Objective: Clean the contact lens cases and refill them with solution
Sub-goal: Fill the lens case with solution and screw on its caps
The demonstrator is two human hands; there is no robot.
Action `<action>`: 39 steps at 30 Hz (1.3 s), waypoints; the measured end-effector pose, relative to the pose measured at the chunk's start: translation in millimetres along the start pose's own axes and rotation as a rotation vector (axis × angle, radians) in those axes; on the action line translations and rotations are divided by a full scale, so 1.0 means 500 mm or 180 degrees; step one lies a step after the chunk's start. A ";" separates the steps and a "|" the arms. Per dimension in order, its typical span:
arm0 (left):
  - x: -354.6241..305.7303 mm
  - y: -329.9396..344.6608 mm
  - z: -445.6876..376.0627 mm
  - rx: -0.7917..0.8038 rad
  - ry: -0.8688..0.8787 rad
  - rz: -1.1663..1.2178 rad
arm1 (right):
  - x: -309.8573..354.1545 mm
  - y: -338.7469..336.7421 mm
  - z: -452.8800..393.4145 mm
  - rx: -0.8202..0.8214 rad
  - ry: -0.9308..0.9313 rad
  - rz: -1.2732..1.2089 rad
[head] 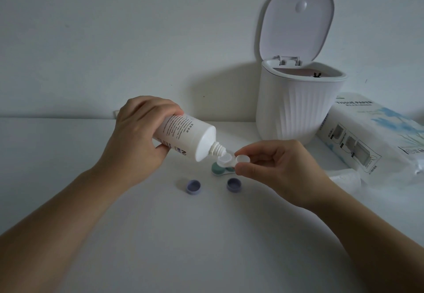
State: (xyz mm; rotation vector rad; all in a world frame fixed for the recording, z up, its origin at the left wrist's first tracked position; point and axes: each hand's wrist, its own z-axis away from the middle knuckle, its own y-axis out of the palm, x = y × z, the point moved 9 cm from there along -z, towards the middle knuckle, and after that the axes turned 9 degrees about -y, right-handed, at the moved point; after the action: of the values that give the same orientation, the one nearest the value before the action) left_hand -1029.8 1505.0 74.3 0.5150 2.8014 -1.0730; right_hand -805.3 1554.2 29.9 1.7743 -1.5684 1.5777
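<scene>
My left hand grips a white solution bottle, tipped down to the right with its uncapped threaded nozzle over a clear lens case. My right hand pinches that clear case by its right well, a little above the table. The nozzle tip sits over the left well. Beneath the clear case lies a green lens case on the table, partly hidden. Two purple caps rest open-side up in front, one on the left and one on the right.
A white ribbed bin with its lid raised stands at the back right against the wall. A pack of tissue paper lies to its right, with a crumpled tissue by its front corner. The white table extends toward me.
</scene>
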 end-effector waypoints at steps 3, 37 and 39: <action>-0.003 0.001 0.000 0.0000 0.0043 -0.0011 | -0.001 0.001 0.000 0.0021 -0.0009 0.0024; 0.001 0.001 0.000 -0.0019 0.0026 -0.0044 | -0.005 0.008 -0.002 0.0029 -0.0041 0.0019; 0.002 0.001 0.000 -0.0010 0.0015 -0.0027 | -0.006 0.008 -0.001 0.0034 -0.0036 0.0018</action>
State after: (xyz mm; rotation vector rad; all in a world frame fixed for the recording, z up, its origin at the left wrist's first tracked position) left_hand -1030.7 1505.9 73.7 0.5061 2.8114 -1.0701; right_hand -808.5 1554.8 25.7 1.7890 -1.5743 1.5841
